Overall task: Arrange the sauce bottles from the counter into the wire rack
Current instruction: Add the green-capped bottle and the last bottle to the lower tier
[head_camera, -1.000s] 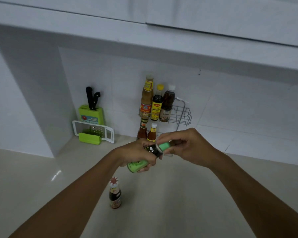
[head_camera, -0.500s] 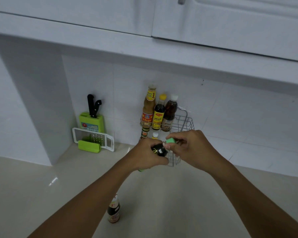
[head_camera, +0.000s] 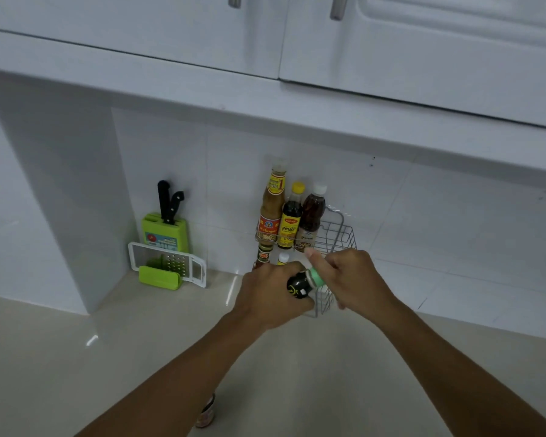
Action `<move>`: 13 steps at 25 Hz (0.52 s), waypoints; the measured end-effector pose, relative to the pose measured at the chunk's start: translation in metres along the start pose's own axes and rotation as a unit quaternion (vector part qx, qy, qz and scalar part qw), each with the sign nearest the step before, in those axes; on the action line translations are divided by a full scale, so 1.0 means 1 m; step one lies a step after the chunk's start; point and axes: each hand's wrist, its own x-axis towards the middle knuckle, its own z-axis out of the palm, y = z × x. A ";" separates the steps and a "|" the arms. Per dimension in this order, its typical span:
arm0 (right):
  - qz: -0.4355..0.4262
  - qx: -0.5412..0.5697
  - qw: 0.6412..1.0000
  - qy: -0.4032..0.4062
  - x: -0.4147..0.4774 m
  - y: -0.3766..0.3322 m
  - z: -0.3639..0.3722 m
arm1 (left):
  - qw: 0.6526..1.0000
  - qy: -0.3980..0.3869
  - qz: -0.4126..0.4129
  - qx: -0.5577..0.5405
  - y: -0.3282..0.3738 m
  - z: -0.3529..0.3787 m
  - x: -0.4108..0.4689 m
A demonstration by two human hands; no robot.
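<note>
The dark sauce bottle (head_camera: 298,287) is up in the air, right in front of the wire rack (head_camera: 334,238). The left hand (head_camera: 270,296) is wrapped around its body, and the right hand (head_camera: 349,280) pinches the green cap (head_camera: 314,276). Three tall bottles (head_camera: 292,216) sit in the rack's top tier. Green knife block (head_camera: 164,231) is off to the left.

The tall pale-brown bottle (head_camera: 272,206) in the upper tier of the wire rack (head_camera: 338,234) carries a large red "1" on its yellow neck label; the script on its red lower label is too small to read. The yellow-capped dark bottle (head_camera: 291,216) beside it has a yellow label with a red oval logo and non-Latin script beneath, not legible. The labels on the white-capped bottle (head_camera: 311,216), the small jar (head_camera: 264,256) below and the green knife block (head_camera: 164,233) are blurred.
</note>
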 end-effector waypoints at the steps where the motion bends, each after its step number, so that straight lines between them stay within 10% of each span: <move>1: 0.040 -0.018 0.999 0.025 0.002 0.001 0.003 | 0.999 0.023 0.026 0.025 0.003 0.004 0.001; 4: 0.142 0.110 0.984 0.018 0.009 -0.001 0.021 | 0.999 0.008 0.037 -0.005 0.007 0.010 0.004; 8: 0.211 0.480 0.851 -0.029 0.009 -0.009 0.033 | 0.993 -0.048 -0.044 -0.100 -0.007 0.014 0.014; 13: -0.032 0.199 0.971 -0.128 0.007 0.026 0.022 | 0.945 -0.138 -0.091 -0.283 -0.031 0.004 0.022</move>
